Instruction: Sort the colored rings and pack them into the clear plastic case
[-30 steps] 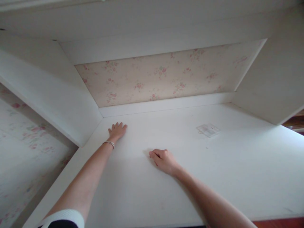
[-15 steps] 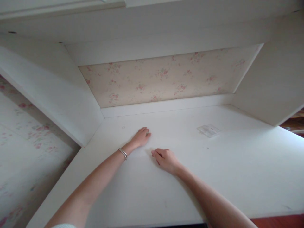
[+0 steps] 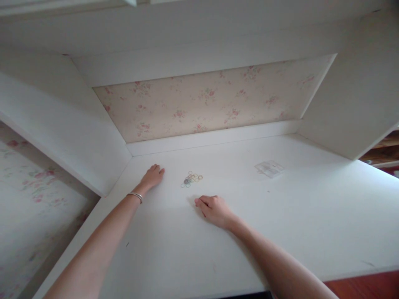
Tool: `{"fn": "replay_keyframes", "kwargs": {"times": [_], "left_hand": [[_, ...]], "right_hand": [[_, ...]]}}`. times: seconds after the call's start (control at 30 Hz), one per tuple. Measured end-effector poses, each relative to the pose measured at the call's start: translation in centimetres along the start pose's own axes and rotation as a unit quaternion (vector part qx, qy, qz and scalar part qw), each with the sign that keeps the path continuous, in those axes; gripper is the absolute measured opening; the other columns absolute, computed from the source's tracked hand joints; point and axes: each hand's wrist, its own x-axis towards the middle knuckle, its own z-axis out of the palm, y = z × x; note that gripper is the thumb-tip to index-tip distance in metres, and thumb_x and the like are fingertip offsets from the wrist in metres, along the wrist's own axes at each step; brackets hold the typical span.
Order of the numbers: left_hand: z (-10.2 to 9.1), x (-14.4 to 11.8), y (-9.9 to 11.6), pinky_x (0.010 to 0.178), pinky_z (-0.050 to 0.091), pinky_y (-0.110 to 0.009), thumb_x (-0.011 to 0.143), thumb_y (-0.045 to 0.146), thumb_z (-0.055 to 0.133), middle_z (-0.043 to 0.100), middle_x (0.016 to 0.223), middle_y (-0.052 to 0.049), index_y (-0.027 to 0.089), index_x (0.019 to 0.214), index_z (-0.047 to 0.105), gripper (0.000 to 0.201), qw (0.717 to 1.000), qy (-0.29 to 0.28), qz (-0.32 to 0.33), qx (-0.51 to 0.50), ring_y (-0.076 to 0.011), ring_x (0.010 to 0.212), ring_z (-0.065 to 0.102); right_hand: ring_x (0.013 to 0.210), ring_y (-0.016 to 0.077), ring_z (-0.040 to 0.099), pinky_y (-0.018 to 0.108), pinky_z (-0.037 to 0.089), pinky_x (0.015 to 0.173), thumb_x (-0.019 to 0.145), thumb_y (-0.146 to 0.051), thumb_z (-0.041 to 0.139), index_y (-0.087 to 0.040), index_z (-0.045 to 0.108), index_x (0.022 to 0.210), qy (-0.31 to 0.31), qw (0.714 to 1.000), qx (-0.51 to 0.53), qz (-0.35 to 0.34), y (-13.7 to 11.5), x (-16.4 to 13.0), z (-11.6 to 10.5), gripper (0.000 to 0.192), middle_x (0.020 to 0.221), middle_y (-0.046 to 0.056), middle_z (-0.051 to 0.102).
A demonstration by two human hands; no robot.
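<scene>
Rings: small coloured heap, loose on desk, between hands. Left hand flat, empty, beside heap. Right hand loosely curled, contents hidden. Risk: careless sweep scatters rings; tiny, light, easily lost.

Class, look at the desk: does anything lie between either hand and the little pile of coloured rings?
Nothing visible does. The coloured rings lie on bare white desk, with the left hand beside them and the right hand just in front.
</scene>
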Motion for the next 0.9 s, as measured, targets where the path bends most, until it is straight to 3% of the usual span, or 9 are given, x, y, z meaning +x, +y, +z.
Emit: {"fn": "replay_keyframes", "kwargs": {"times": [0.07,0.13,0.27,0.4,0.53,0.73,0.9], "left_hand": [[0.4,-0.3,-0.1,0.110,0.021,-0.039,0.092,0.042,0.022,0.029,0.146,-0.017,0.006,0.134,0.039,0.057,1.000,-0.018,0.013,-0.002,-0.0248,0.136,0.024],[0.8,-0.7,1.2,0.110,0.021,-0.038,0.093,0.041,0.019,0.029,0.146,-0.015,0.009,0.134,0.039,0.057,0.999,-0.032,0.040,-0.009,-0.0225,0.137,0.023],[2.0,-2.3,6.1,0.110,0.020,-0.033,0.091,0.048,0.023,0.027,0.147,-0.012,0.011,0.135,0.039,0.059,0.992,-0.047,0.111,-0.030,-0.0200,0.137,0.020],[3.1,-4.6,11.5,0.112,0.016,-0.034,0.089,0.055,0.027,0.024,0.148,-0.013,0.013,0.136,0.037,0.064,0.963,-0.042,0.248,-0.093,-0.0218,0.138,0.019],[3.9,-5.5,15.2,0.112,0.015,-0.039,0.087,0.052,0.034,0.026,0.148,-0.014,0.013,0.134,0.041,0.061,0.957,-0.015,0.270,-0.107,-0.0252,0.138,0.019],[4.2,-4.4,18.3,0.112,0.022,-0.036,0.091,0.030,0.031,0.044,0.138,-0.011,0.014,0.123,0.052,0.042,0.943,0.018,0.301,-0.142,-0.0210,0.131,0.035],[3.8,-3.8,18.8,0.103,0.037,-0.029,0.086,0.015,0.034,0.057,0.124,-0.005,0.018,0.118,0.055,0.039,0.931,0.024,0.318,-0.180,-0.0161,0.115,0.051]], "right_hand": [[0.061,0.0121,0.054,0.022,0.030,0.055,0.094,-0.046,0.029,-0.020,0.065,0.080,0.004,1.000,-0.009,-0.005,0.0,0.1,0.1,0.046,0.071,0.003,0.064],[0.059,0.0119,0.053,0.022,0.029,0.054,0.095,-0.045,0.029,-0.020,0.064,0.080,0.008,1.000,-0.018,-0.008,0.1,0.1,0.2,0.046,0.070,0.003,0.064],[0.056,0.0117,0.051,0.023,0.026,0.052,0.095,-0.045,0.030,-0.020,0.064,0.077,0.014,0.999,-0.051,-0.006,0.0,-0.1,0.3,0.046,0.068,0.003,0.064],[0.060,0.0125,0.054,0.024,0.026,0.054,0.095,-0.044,0.029,-0.020,0.065,0.079,0.016,0.997,-0.077,-0.008,-0.1,-0.2,0.3,0.046,0.072,0.004,0.066],[0.063,0.0137,0.057,0.024,0.028,0.056,0.095,-0.043,0.029,-0.019,0.064,0.078,0.015,0.996,-0.089,-0.008,-0.1,-0.3,0.3,0.046,0.075,0.004,0.067],[0.066,0.0154,0.059,0.025,0.028,0.057,0.096,-0.043,0.029,-0.019,0.064,0.079,0.009,0.996,-0.087,-0.019,-0.1,-0.4,0.1,0.046,0.077,0.005,0.068],[0.069,0.0157,0.059,0.024,0.029,0.059,0.096,-0.044,0.030,-0.021,0.065,0.084,-0.001,0.996,-0.076,-0.040,-0.2,-0.5,-0.3,0.044,0.078,0.004,0.068]]}}
